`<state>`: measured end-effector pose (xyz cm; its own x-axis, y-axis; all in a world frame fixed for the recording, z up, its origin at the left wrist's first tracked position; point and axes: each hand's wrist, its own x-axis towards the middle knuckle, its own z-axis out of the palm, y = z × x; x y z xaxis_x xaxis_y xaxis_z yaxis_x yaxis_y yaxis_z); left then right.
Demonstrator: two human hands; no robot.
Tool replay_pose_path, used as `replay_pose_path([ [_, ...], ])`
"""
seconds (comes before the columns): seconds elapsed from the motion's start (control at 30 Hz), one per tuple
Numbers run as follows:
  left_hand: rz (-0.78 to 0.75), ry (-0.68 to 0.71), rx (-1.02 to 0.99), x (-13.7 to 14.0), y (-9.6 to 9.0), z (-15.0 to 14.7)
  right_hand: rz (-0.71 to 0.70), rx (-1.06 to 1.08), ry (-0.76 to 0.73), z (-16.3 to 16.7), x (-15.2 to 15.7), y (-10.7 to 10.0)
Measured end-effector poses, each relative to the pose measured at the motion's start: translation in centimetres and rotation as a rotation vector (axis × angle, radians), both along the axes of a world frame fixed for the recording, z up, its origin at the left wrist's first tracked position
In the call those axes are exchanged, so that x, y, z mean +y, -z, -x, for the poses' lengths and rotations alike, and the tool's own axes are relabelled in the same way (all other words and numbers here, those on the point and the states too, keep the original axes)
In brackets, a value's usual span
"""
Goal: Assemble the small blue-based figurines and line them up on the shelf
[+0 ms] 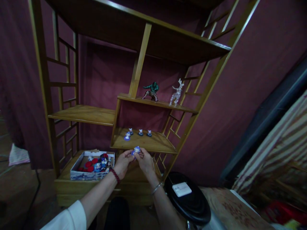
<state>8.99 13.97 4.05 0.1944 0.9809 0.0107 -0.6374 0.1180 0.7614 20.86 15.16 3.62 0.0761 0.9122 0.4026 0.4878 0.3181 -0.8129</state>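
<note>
Between my two hands is a small purple-and-white figurine (137,149) on a purple base, held just in front of the low right shelf (153,144). My left hand (123,161) pinches its base from the left. The fingers of my right hand (145,161) close around its right side, the thumb at the front. On that shelf stands a similar purple figurine (127,136). Behind it is a row of small dark-based figurines (140,132), all upright. An open cardboard box (90,176) to the left of my hands contains several figurines and red round pieces (88,164).
A dark green crouching figure (152,91) and a clear deer ornament (177,92) stand on the shelf above. Wooden posts and lattice frame the unit. At lower right, a black round stool (189,203) bears a white flat object (181,189), beside a patterned surface (230,207).
</note>
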Motion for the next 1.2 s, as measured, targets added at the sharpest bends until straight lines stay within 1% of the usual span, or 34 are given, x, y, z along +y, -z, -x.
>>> replay_pose_path([
  [0.07, 0.006, 0.013, -0.002, 0.7, -0.5, -0.5, -0.002, 0.031, -0.006, -0.5, 1.1, 0.1],
  [0.13, 0.038, -0.006, -0.006, 1.4, -1.0, -1.0, -0.01, 0.067, -0.012, -1.1, 2.0, 0.0],
  [0.23, 0.092, -0.047, 0.004, 2.4, -1.7, -1.5, -0.006, 0.093, 0.006, -1.8, 3.3, -0.5],
  [0.37, 0.12, -0.053, 0.063, 3.5, -2.2, -2.1, 0.01, 0.1, 0.033, -2.5, 4.7, -1.4],
  [0.47, 0.111, -0.064, 0.066, 4.2, -2.2, -2.5, 0.025, 0.104, 0.043, -2.8, 5.7, -1.6],
  [0.57, 0.089, -0.063, 0.06, 5.0, -1.8, -2.9, 0.046, 0.111, 0.044, -2.9, 6.7, -1.3],
  [0.67, 0.064, -0.081, 0.122, 5.8, -1.2, -3.2, 0.06, 0.097, 0.047, -3.1, 7.8, -0.8],
  [0.73, -0.001, -0.114, 0.246, 6.3, -0.7, -3.2, 0.066, 0.082, 0.057, -3.2, 8.5, -0.6],
  [0.77, -0.059, -0.139, 0.34, 6.4, -0.5, -3.1, 0.067, 0.073, 0.062, -3.2, 8.9, -0.4],
  [0.87, -0.326, -0.234, 0.681, 6.6, -0.2, -2.6, 0.055, 0.045, 0.078, -3.2, 9.7, -0.3],
  [0.93, -0.517, -0.282, 0.858, 6.6, -0.1, -2.3, 0.039, 0.037, 0.084, -3.2, 10.1, -0.2],
  [0.97, -0.596, -0.292, 0.914, 6.7, -0.1, -2.1, 0.033, 0.038, 0.091, -3.2, 10.3, -0.2],
  [1.03, -0.7, -0.293, 0.976, 6.9, 0.2, -1.8, 0.026, 0.045, 0.105, -3.1, 10.8, -0.1],
  [1.1, -0.747, -0.289, 1.013, 7.2, 0.5, -1.6, 0.017, 0.055, 0.1, -3.0, 11.3, 0.1],
  [1.2, -0.774, -0.29, 1.071, 7.7, 0.9, -1.4, -0.011, 0.06, 0.063, -3.1, 12.2, 0.4],
])
